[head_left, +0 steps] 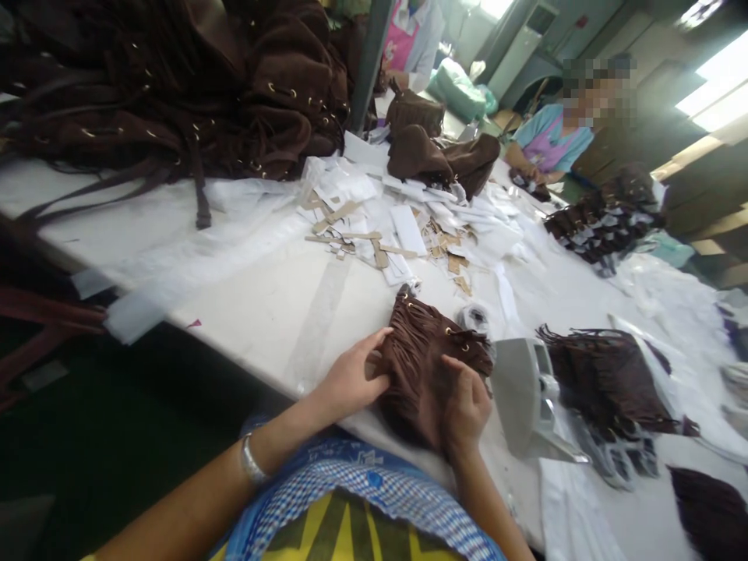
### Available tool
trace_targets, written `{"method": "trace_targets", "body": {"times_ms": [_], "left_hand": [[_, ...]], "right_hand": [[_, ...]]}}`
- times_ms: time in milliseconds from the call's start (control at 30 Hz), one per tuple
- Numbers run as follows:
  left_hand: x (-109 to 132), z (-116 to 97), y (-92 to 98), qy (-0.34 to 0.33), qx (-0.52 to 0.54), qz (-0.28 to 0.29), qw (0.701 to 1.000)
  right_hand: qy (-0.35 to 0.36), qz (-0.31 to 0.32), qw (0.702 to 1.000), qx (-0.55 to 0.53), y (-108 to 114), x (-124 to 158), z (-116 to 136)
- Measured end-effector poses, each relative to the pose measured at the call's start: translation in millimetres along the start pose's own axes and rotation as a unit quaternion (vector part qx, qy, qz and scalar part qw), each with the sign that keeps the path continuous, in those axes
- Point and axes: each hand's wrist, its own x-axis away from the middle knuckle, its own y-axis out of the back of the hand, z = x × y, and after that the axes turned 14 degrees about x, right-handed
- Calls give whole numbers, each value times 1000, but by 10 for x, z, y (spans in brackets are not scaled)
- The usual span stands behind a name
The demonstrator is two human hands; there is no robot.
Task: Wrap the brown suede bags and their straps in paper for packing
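A dark brown fringed drawstring bag (418, 351) with gold eyelets lies on the white table in front of me, close to the edge. My left hand (356, 374) grips the bag's left side, thumb and fingers curled at its edge. On the right part of the bag, my right hand (468, 403) is closed on the brown material, its index finger near the fringe; the fingertips are partly blurred. A grey-white tape dispenser (520, 397) stands just right of my right hand. Behind the bag sits a small roll of clear tape (473, 318).
Brown bags (280, 86) are heaped at the back left, straps hanging over the table (245, 296). Paper and cardboard scraps (403, 234) cover the middle. Another fringed bag (608, 378) lies right of the dispenser. Two people work across the table, one in a pink apron (400, 43).
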Motion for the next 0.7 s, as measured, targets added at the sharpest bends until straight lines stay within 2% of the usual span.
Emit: {"method": "trace_targets", "body": {"times_ms": [67,167,267,400,467,567,700], "left_hand": [[-38,72,-29,-49,-84,-57,994],[-13,159,16,-89,-150,-86,981],[120,195,142,-87,-179,-86,976],[254,140,263,-47,-202,-52,977],[258,89,260,-21,-188,-45,981],[226,44,199,23,-106,-41,993],[208,86,105,57,-8,-82,995]], "right_hand": [[0,7,1000,15,0,1,-4],[8,17,998,52,-2,1,12],[28,32,996,73,-6,2,43],[59,64,993,79,-17,-2,64],[67,75,992,76,-22,-4,67],[76,80,992,67,-26,0,72],[91,84,990,63,-28,9,89]]}}
